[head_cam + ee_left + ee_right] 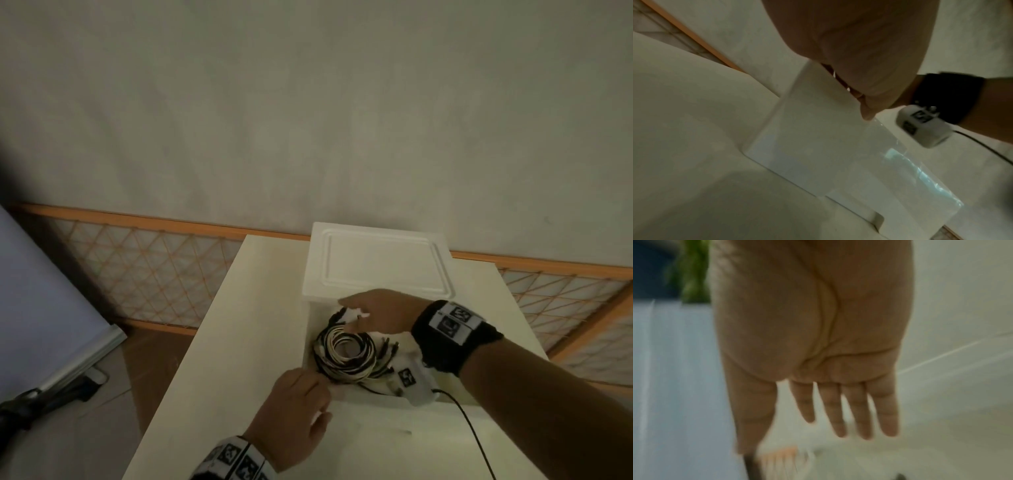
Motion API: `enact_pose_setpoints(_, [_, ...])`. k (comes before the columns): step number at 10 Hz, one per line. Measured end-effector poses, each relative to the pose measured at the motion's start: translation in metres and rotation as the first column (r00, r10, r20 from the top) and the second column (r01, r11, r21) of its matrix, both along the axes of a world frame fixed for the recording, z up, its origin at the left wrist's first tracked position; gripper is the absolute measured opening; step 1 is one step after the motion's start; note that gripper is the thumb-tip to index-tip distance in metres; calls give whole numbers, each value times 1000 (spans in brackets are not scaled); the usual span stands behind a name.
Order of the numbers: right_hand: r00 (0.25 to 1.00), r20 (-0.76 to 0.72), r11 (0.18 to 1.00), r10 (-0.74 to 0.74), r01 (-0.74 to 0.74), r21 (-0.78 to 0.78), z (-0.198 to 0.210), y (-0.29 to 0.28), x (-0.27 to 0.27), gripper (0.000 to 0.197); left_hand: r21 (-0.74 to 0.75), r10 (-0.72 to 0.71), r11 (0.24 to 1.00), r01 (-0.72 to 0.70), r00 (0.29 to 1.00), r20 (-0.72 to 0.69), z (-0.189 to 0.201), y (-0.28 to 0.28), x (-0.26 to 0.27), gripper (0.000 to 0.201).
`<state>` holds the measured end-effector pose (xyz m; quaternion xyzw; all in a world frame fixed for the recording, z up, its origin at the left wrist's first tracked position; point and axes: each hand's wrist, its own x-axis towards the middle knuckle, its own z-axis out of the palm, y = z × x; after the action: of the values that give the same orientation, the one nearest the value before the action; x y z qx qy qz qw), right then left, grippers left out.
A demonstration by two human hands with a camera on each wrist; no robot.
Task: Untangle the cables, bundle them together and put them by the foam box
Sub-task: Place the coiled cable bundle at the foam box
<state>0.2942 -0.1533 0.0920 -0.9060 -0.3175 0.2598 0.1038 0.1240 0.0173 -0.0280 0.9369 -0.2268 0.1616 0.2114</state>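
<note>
the coiled cables (346, 353) are seen lying flat inside the open foam box (363, 399), whose lid (376, 260) is propped at its far side on the white bench (239, 325). the right hand (380, 310) is spread wide over the coil's far edge. the left hand (298, 407) is curled at the box's near left rim; what it holds cannot be told. plug ends are fanned to the right.

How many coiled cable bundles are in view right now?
1: the cable coil lies inside the foam box, between left hand and right hand; more may hide beneath them.
</note>
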Motion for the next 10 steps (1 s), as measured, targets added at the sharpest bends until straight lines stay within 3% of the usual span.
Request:
enact_pose_setpoints(1, [940,-117,924,-319,336,182,16,-49,-22,34,-125,126,983,-133,990,-62,-6,18,-20,19])
enact_pose_setpoints(2, [776,-200,771,-598,625,119,2,-105,-59,36,-264,265,903,-338,924,-276,-16,30,-39,11])
enact_pose_setpoints(3, [637,-234,675,-734,721,-156,-28,-140,-108,59,-329,213,787,-522,730,-649,-25,32,-51,15])
enact_pose_setpoints(4, [458,-396,528,-795,845,-83,-50,-146,-146,78,-357,104,697,-622,580,-808,-30,29,-50,22])
enact_pose_setpoints(5, [166,-725,164,-668,984,74,-64,-135,-159,91,-478,-80,351,-805,482,-872,-25,13,-42,17])
enact_pose_setpoints(6, [-44,-976,-214,-215,977,4,-71,-113,-154,102,-419,-340,-52,-906,411,-846,-8,-2,-35,13])
enact_pose_setpoints(7, [-50,-992,-457,117,884,-99,-79,-97,-142,100,-411,-436,-199,-890,456,-776,-3,-12,-24,16])
enact_pose_setpoints(8, [0,-967,-513,253,848,-134,-87,-91,-136,103,-515,-369,-183,-838,544,-754,-2,-22,-13,20])
enact_pose_setpoints(10, [83,-942,-552,326,826,-118,-98,-87,-116,87,-600,-281,38,-799,568,-774,-8,-27,14,36])
